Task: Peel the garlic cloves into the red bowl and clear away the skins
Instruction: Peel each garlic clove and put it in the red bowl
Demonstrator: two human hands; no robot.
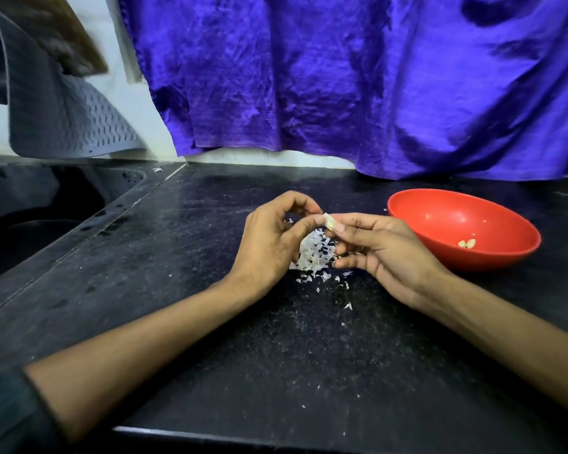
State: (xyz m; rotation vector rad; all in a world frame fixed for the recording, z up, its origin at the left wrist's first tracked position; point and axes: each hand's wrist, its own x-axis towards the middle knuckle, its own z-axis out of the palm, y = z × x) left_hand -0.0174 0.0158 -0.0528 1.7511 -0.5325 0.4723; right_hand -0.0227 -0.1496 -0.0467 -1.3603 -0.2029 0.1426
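Just right of frame centre, above the black speckled stone counter [276,339]: a small pale garlic clove [329,221], part-skinned by the look of it, pinched between thumb and forefinger of the right hand [384,253], remaining fingers loosely curled beneath. Left hand [269,237] arched beside it, fingertips curled in toward the clove's near end, seemingly picking at skin; whether actually gripping a flake or only touching, impossible to tell. Clove's long axis roughly upright, tilted slightly toward upper left of the frame; which end is the tip, too small to make out. Likely handling: very light, firm but small enough to squirt out of a pinch once bared and slick, so best held across the fat middle, leaving an end free for peeling. Directly below the hands, a heap of white papery garlic skins [312,253], thin, weightless, prone to scatter and cling; better gathered by sweeping than picked singly. At centre right, a shallow red plastic bowl [417,204] resting on the counter, just beside the right hand, with two peeled cloves [467,243] lying inside.
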